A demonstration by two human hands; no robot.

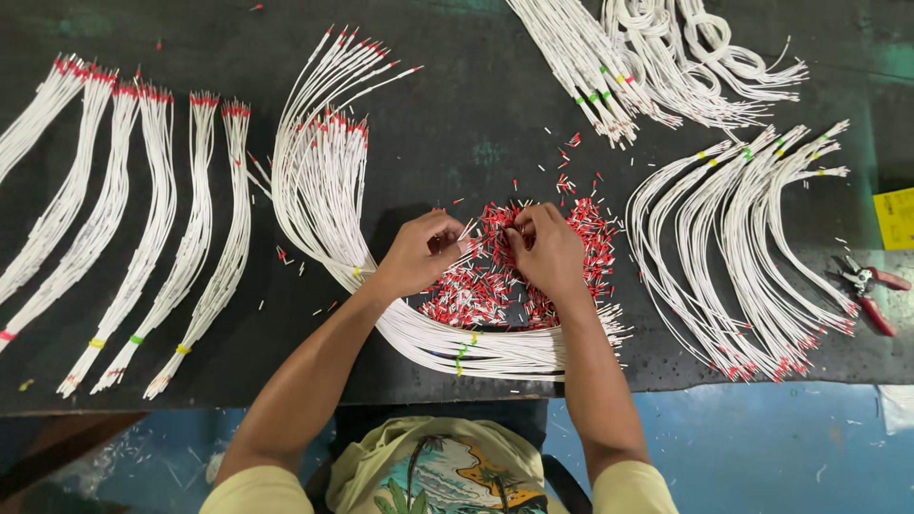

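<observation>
nearest me, a curved bundle of white wires (476,345) lies along the bench (457,143) edge, just below both wrists. my left hand (419,255) is curled, fingertips pinched on the end of a thin white wire (466,229). my right hand (547,252) is curled too, its fingertips down in the pile of red ferrules (486,286); i cannot tell whether it has one pinched. the two hands nearly meet over that pile. off to the right sit fanned wire bunches (752,247) and red-handled pliers (868,290) near the bench edge. to the left, six bundles with red tips (143,238) lie side by side. farthest away, more coiled white wires (666,57) rest at the top.
</observation>
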